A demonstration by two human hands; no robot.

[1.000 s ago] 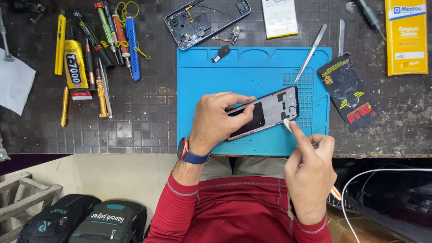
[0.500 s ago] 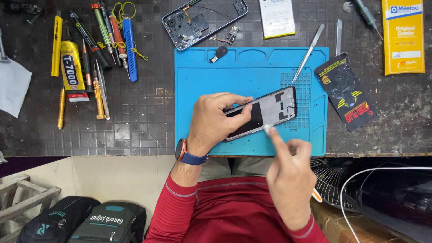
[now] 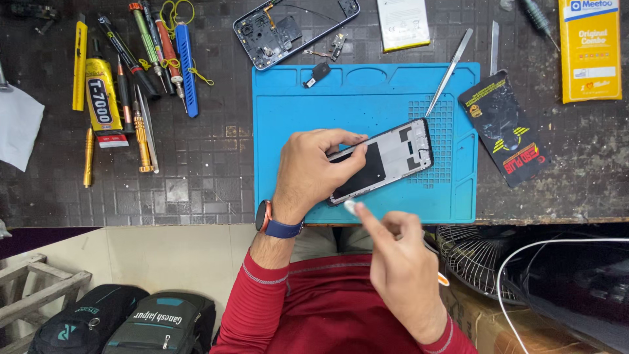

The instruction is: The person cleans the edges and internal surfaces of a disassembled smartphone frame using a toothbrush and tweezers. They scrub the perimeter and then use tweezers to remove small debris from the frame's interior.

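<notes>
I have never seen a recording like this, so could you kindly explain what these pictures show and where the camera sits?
There is no machine here: a person works with bare hands, and the one camera sits on their head, looking down. The left hand holds a phone frame over a blue work mat on a dark bench. The right hand pinches a small white piece at the frame's near edge. Nearby lie metal tweezers, another opened phone body, a row of screwdrivers and a glue tube, a black packet and a yellow box.
</notes>
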